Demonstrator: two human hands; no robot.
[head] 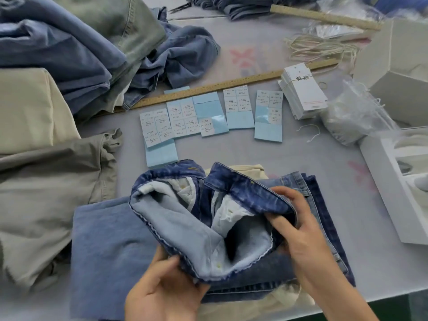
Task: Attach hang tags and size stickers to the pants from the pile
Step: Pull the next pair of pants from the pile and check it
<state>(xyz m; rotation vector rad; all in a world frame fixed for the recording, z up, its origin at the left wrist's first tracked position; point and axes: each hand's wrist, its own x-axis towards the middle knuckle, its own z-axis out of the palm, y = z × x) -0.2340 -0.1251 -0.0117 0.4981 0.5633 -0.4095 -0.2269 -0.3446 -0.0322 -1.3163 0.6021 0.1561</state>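
Dark blue jeans [231, 228] lie at the near table edge with the waist spread open, pale lining and white pocket bags showing. My left hand [164, 290] grips the near rim of the waistband from below. My right hand [298, 230] pinches the right side of the waistband, thumb inside the opening. Beyond the jeans, several blue backing sheets carrying white size stickers [185, 119] lie in a row. A stack of white hang tags [303, 91] sits to their right, with a bundle of pale tag strings [319, 46] behind it.
A pile of blue and beige pants [58, 66] fills the left side. A wooden ruler [220, 88] runs behind the stickers. White boxes [398, 66] and clear plastic bags [352, 117] crowd the right. Folded light-blue jeans [106, 251] lie under the left of the dark pair.
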